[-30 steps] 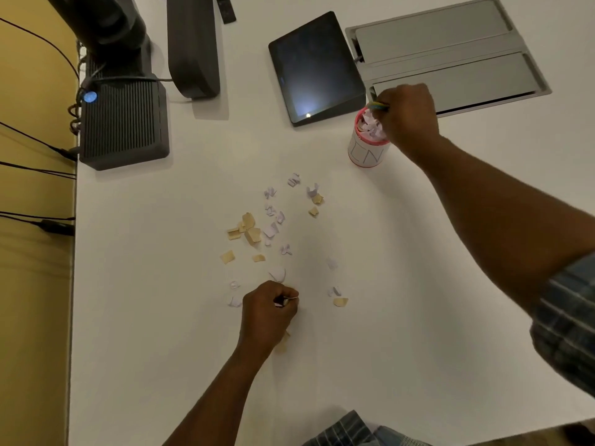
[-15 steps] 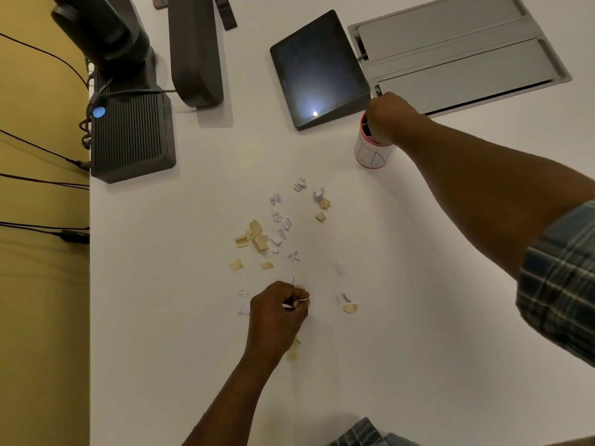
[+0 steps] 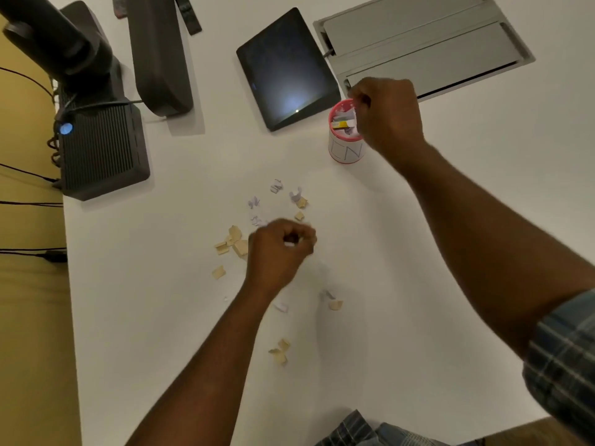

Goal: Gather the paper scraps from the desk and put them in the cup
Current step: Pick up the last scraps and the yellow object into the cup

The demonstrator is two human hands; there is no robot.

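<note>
Several tan and white paper scraps (image 3: 236, 243) lie scattered over the middle of the white desk (image 3: 161, 317). A few more scraps (image 3: 280, 352) lie nearer to me. My left hand (image 3: 278, 249) hovers over the pile with its fingers curled around a small white scrap. A white cup (image 3: 345, 146) with a pink rim stands further back, with paper inside it. My right hand (image 3: 386, 117) is at the cup's right rim, fingers bent over the opening; whether it holds anything is hidden.
A dark tablet (image 3: 286, 69) lies just left of the cup. Behind the cup is a grey cable hatch (image 3: 418, 43) set in the desk. A black box with a blue light (image 3: 99, 149) and a dark stand (image 3: 157, 56) occupy the far left.
My left hand has moved away from me, from the near scraps up into the middle of the pile, still pinching a scrap. My right hand stays at the cup.
</note>
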